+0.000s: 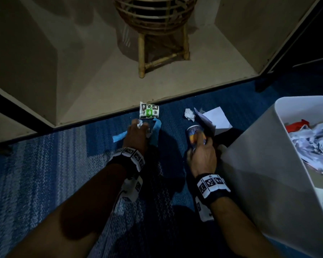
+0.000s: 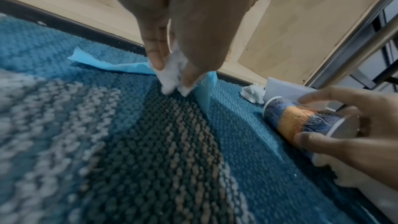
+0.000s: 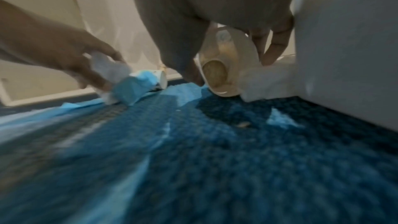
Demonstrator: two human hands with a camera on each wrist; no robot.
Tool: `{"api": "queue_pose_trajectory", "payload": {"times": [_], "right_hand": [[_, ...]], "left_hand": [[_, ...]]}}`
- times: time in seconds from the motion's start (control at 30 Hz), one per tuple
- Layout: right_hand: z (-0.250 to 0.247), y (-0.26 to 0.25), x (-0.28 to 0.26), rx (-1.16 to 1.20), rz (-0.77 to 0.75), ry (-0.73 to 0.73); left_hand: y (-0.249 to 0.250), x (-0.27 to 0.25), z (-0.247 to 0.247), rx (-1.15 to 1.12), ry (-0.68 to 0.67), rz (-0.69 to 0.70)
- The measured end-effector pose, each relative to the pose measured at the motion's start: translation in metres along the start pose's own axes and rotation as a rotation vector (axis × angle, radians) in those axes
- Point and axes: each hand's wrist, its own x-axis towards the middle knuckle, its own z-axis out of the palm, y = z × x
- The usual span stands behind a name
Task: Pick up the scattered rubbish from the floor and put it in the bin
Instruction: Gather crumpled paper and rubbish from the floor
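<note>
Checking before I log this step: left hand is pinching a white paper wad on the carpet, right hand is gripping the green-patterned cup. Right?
Not quite. The right hand grips the blue-and-orange paper cup, as the left wrist view shows. The green-patterned cup lies untouched by the step. The left hand does pinch the white paper wad.

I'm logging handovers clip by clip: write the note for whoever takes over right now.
Left hand: pinches a white paper wad at the carpet, by the blue strip.
Right hand: grips the patterned paper cup, lying beside the bin.
Done: the bin already holds paper.
Left: both held items, green-printed cup, crumpled tissue, white sheets, blue strip.
</note>
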Motion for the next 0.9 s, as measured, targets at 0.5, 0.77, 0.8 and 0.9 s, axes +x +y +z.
{"api": "queue_pose_trajectory", "payload": {"times": [0.5,0.77,0.8,0.9], "right_hand": [[-0.065,-0.041,-0.077,0.248,-0.122,0.162],[-0.154,-0.070,-0.123,0.499,-0.209,0.400],[-0.168,-0.073,-0.129,0.528,-0.216,0.420],[-0.206,-0.079,-0.146,0.544,-0.247,0.454]], "left_hand": [[0.050,-0.076,-0.085,-0.167,0.184,0.202],[0.122,-0.103,-0.165,-0.394,0.352,0.207],[0.133,-0.105,-0.175,-0.411,0.377,0.229],[0.169,-0.115,-0.202,-0.505,0.443,0.268]]}}
